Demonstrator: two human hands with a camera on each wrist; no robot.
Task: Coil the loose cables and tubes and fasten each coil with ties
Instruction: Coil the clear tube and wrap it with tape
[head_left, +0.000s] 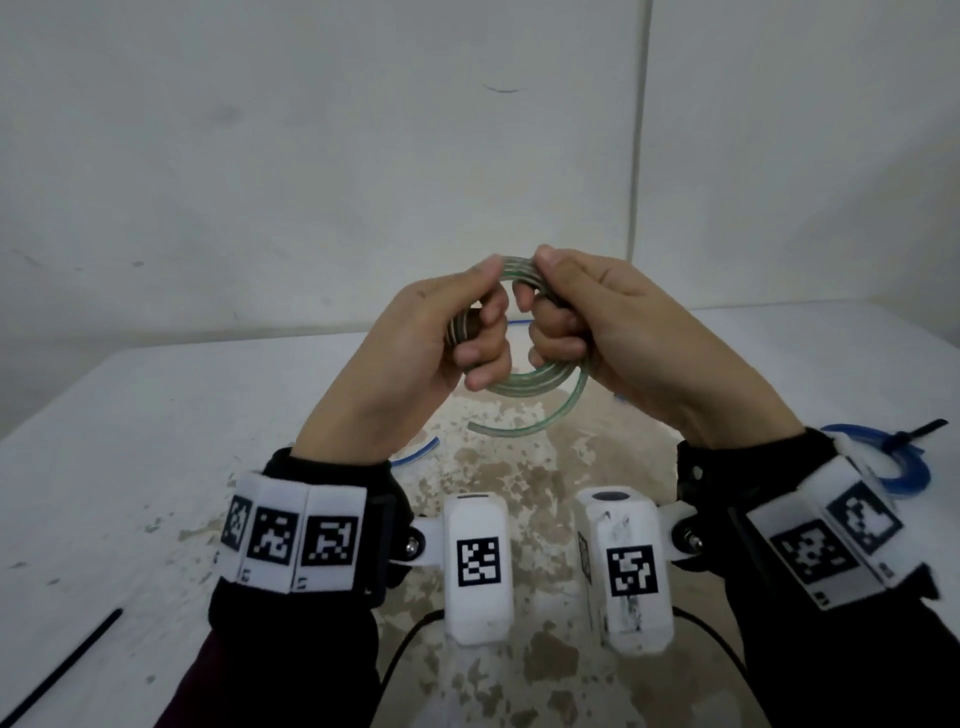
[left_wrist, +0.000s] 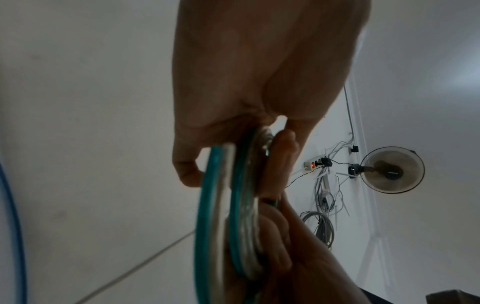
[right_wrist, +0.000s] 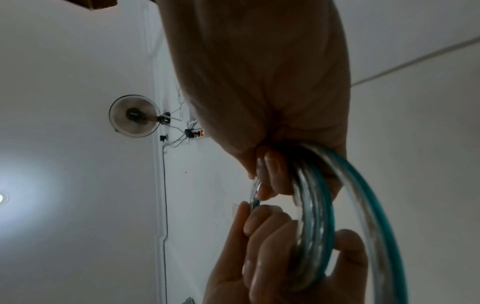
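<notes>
Where both fists grip, green tube coil (head_left: 524, 382) hides.

The counter (head_left: 130, 467) has a white surface with a worn, mottled brown patch at its centre, and it stands against a pale wall (head_left: 311, 156). A round fan (left_wrist: 392, 169) is mounted high on a white wall, with a power strip (left_wrist: 313, 164) showing an orange light just beside it. Loose grey wiring (left_wrist: 322, 224) hangs in loops near the strip.
</notes>
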